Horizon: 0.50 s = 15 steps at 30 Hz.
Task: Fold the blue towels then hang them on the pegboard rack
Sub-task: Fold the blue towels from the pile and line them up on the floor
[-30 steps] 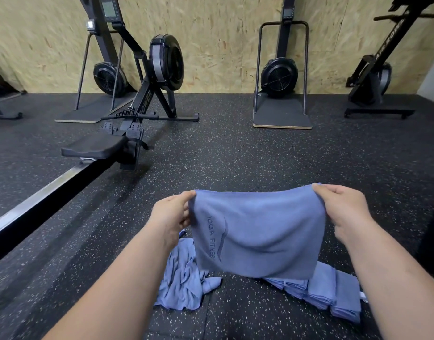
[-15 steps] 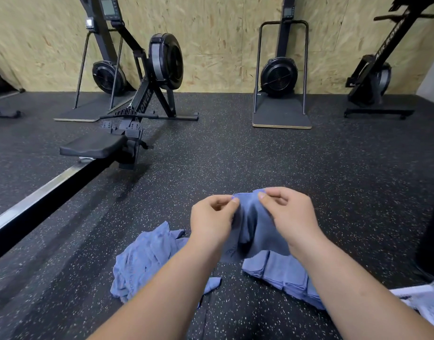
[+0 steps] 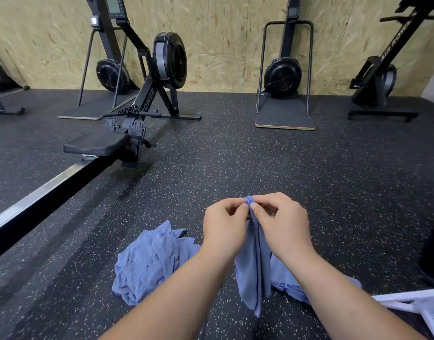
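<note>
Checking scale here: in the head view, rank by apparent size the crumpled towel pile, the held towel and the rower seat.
1. crumpled towel pile
2. held towel
3. rower seat, farther off, so its real size is unsure.

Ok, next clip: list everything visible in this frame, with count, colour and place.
held towel: one, blue, hanging between both hands, centre.
crumpled towels: pile, count unclear, blue, floor left of arms.
folded towels: stack, count unclear, blue, floor behind right forearm.
rowing machine: one, black, left, rail running toward camera.
platform fan machines: two, black, against back wall.
tilted rower: one, black, far right by wall.
white rack: one, bottom right corner, cut off.
floor: black, speckled.
wall: tan chipboard, back.
left hand: one, pinching towel's top.
right hand: one, pinching towel's top.
</note>
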Motion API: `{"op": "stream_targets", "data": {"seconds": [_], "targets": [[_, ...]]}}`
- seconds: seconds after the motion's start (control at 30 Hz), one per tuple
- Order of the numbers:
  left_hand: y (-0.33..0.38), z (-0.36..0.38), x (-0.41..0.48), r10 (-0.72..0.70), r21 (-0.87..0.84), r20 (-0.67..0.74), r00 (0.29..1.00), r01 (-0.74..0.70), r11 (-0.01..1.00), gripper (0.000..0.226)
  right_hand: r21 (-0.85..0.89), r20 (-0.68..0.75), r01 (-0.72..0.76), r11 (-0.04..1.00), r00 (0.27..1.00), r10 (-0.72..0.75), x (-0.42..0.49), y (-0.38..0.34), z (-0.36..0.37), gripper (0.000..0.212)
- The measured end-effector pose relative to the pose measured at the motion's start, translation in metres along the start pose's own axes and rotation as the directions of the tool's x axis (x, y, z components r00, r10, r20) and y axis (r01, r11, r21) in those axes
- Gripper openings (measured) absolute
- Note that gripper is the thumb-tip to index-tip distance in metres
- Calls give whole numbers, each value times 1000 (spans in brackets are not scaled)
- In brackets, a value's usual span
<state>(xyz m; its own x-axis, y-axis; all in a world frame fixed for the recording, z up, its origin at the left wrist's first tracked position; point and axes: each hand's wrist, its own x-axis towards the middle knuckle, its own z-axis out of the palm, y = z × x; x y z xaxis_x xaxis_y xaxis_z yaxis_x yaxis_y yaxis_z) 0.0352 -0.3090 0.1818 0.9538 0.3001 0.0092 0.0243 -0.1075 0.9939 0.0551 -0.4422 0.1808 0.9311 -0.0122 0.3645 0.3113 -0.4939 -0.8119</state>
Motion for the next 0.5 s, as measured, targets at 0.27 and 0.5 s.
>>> {"op": "stream_targets", "data": {"seconds": [0.27,0.5], "targets": [[10,-7,0,19,-86,117,993,-9,996,36,-34,9,32,999,999,-32,6,2,-8,20],[-11,-29,20,138,487,138,981,-189,853,24,58,-23,-87,995,996,88,23,11,-26,10]]}}
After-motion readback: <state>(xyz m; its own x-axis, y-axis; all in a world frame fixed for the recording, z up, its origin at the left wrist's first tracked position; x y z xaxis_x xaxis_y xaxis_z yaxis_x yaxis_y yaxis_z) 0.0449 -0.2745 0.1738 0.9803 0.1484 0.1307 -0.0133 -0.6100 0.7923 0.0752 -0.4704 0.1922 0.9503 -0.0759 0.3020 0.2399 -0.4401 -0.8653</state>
